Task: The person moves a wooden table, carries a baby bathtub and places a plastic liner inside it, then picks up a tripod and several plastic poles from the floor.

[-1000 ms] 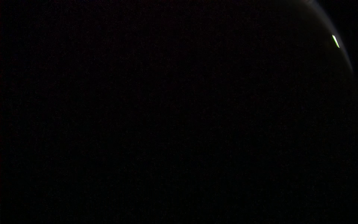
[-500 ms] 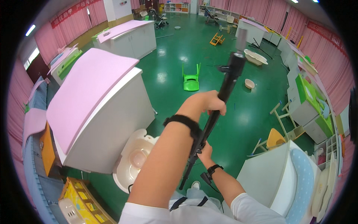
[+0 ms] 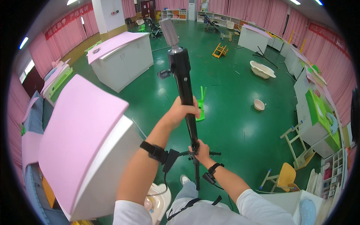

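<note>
Both hands grip a black tripod stand (image 3: 183, 84) that slants away from my body. Its far end carries a clear greyish cylinder (image 3: 169, 33), with a small clamp knob sticking out just below. My left hand (image 3: 184, 112) wraps round the thick pole about halfway along. Lower down, my right hand (image 3: 201, 151) closes round the pole near the leg hub, where short legs (image 3: 215, 153) stick out sideways. The pole partly hides a green child's chair (image 3: 201, 107) on the floor beyond.
A pink-topped white cabinet (image 3: 84, 127) stands close on my left, a cream baby bath (image 3: 162, 197) by its foot. Another pink-topped cabinet (image 3: 131, 62) is farther off. Yellow-seated chair (image 3: 284, 176) and wooden frame (image 3: 296, 144) lie to the right; a basin (image 3: 259, 105) and tub (image 3: 262, 69) lie ahead.
The tripod's top has swung from the right over to the left, and its legs now show spread out. My left hand has moved left with it. The surroundings have shifted in view.
</note>
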`<action>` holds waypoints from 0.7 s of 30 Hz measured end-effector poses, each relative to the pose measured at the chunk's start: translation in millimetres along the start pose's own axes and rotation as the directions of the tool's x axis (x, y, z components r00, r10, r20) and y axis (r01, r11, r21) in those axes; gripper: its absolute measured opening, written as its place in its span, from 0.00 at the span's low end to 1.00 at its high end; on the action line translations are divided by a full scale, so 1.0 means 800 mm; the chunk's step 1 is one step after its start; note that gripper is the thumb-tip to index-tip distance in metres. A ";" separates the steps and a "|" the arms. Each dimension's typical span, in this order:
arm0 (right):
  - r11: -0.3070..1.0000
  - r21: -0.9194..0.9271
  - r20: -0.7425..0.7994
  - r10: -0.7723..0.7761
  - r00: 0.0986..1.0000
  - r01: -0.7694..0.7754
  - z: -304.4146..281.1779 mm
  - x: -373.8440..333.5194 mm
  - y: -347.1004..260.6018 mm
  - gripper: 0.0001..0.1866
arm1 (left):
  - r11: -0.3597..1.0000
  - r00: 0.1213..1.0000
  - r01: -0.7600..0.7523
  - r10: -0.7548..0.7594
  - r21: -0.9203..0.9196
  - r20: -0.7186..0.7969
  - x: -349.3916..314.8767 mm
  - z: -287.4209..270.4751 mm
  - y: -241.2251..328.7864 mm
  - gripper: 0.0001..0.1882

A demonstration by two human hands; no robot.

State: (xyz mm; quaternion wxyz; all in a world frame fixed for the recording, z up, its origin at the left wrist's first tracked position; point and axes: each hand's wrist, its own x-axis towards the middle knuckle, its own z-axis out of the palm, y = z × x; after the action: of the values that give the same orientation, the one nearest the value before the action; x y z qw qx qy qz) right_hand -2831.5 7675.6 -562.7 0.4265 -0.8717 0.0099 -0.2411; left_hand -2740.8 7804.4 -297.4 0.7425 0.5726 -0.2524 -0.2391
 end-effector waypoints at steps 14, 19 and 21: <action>0.940 0.339 0.537 -0.219 0.815 0.029 0.241 0.550 0.058 0.39 | 0.977 0.942 -0.044 0.110 0.209 -0.317 0.406 -0.392 0.019 0.06; 0.883 0.469 0.383 -0.186 0.905 -0.017 0.375 0.755 0.063 0.25 | 0.929 0.911 0.050 0.107 0.366 -0.397 0.558 -0.537 0.030 0.05; 0.871 0.482 0.467 -0.161 0.869 -0.098 0.417 0.836 0.067 0.21 | 0.921 0.905 0.093 0.080 0.378 -0.419 0.612 -0.588 0.046 0.06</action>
State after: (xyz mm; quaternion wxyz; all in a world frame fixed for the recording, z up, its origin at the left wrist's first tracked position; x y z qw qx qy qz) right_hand -2087.0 7739.1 -500.6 0.6175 -0.7666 -0.1756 -0.0122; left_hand -2062.3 7841.0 -314.5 0.6499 0.7476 -0.1245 -0.0559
